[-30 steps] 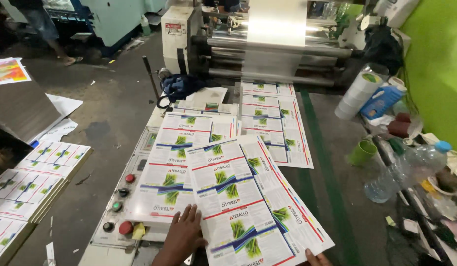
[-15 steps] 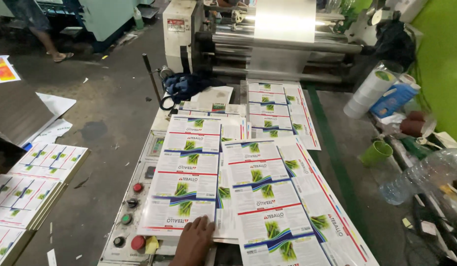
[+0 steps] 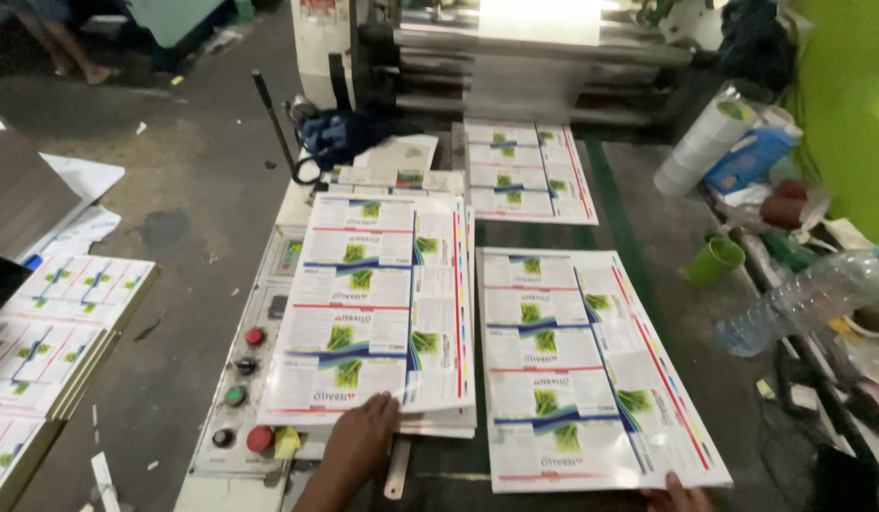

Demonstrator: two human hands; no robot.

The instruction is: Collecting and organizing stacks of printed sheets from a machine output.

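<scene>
Printed sheets sit in a pile [image 3: 378,303] on the counter [image 3: 458,455], just right of the panel of red and green buttons [image 3: 245,379]. The left hand [image 3: 359,446] rests flat on the pile's near edge, fingers spread and closed on nothing. A second ago the top sheet lay skewed across this pile; now one sheet [image 3: 581,370] lies square beside it, further right, so it appears fed onto the belt behind another sheet [image 3: 525,171] nearing the rollers [image 3: 515,57]. The right hand [image 3: 681,495] touches its near corner; whether it grips I cannot tell. A green cup [image 3: 714,261] and plastic bottle [image 3: 809,299] stand far right.
</scene>
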